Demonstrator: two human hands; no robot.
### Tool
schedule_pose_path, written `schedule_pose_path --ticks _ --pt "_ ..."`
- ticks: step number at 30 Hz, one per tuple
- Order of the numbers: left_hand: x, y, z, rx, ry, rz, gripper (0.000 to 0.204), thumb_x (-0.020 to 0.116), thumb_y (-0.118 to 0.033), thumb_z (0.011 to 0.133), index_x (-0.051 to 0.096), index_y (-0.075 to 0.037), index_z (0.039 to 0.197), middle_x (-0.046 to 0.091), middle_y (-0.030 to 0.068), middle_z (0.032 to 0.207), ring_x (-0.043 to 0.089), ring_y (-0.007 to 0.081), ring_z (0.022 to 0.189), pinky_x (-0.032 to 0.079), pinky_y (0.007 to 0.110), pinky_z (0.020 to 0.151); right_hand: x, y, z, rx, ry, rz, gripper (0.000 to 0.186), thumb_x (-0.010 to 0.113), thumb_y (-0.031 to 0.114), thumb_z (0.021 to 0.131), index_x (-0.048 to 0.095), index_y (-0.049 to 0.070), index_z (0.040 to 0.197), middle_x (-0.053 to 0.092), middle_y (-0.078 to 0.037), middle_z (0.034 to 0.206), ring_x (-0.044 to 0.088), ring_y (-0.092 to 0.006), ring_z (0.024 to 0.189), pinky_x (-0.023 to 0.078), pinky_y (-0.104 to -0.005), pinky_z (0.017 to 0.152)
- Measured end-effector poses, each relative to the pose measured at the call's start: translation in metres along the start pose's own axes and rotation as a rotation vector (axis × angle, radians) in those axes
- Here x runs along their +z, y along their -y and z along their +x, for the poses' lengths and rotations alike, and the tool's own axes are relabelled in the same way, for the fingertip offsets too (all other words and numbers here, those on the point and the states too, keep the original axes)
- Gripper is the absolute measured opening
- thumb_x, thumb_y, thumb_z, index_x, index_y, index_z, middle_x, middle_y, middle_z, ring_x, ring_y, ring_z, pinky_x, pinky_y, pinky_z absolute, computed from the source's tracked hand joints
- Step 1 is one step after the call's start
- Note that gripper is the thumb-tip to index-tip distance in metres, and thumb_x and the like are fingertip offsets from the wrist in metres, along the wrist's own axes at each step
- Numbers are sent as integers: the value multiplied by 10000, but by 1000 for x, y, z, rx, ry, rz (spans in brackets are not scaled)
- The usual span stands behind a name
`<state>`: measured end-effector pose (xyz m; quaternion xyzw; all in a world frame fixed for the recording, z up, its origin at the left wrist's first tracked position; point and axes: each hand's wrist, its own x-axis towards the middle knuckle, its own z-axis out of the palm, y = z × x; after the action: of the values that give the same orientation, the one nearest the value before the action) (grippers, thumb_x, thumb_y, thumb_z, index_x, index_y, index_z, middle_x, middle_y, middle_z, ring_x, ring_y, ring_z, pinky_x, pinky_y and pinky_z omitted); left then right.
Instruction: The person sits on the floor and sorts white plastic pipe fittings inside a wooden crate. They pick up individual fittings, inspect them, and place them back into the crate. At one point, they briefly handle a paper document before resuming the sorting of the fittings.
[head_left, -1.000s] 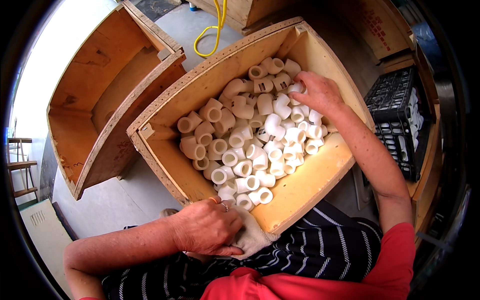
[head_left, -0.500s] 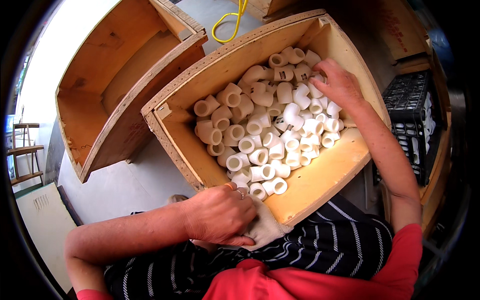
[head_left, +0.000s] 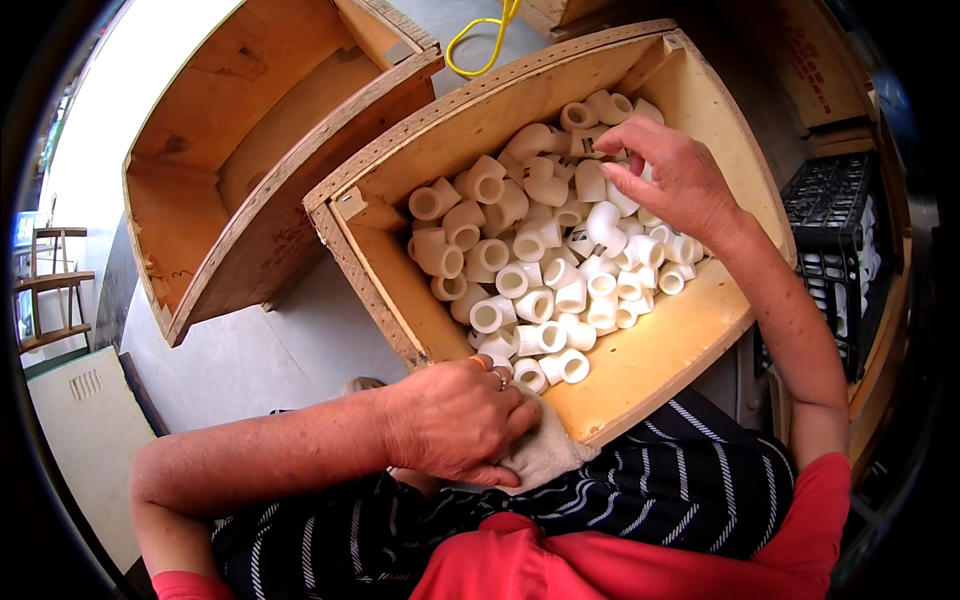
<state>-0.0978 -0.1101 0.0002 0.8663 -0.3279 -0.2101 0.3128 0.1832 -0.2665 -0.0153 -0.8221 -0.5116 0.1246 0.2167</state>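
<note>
Right hand (head_left: 685,180) is hovering, fingers apart, over white plastic pipe elbows (head_left: 604,229) sitting in the wooden box (head_left: 640,385), left hand (head_left: 455,420) is resting at its corner (can't tell if gripping), so uneven pushing could be tipping it lapward.

The right hand (head_left: 680,180) covers several fittings (head_left: 545,335) at the box's (head_left: 650,372) far end; whether its curled fingers touch one cannot be told. Lower fittings are buried beneath upper ones, and their dark marks are too small to make out. The left hand (head_left: 455,425) hides part of the cloth (head_left: 550,448) and the box's near edge; its grip is unclear. The top edge cuts off the left box (head_left: 250,260) and yellow cord (head_left: 485,68). Behind the crate's (head_left: 825,205) bars, the white contents are partly hidden. The bottom edge crops the shirt (head_left: 560,565).
</note>
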Motion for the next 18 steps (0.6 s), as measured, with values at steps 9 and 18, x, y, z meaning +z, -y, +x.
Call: schedule_pose_path --ticks 9,18 --pt "0 -5 1 95 -20 129 879 600 -630 875 457 75 1381 626 148 1072 631 292 1070 415 496 1056 34 25 -11 -257 125 -42 184 717 228 878 660 108 1006 645 -52 945 682 -270 839 563 -393 717" --pt "29 -36 -2 174 -93 444 598 397 -248 986 341 -23 1538 588 230 1269 652 284 1055 489 402 949 50 44 -25 -395 177 -11 159 719 200 862 659 109 979 626 -56 922 684 -258 836 565 -373 697"
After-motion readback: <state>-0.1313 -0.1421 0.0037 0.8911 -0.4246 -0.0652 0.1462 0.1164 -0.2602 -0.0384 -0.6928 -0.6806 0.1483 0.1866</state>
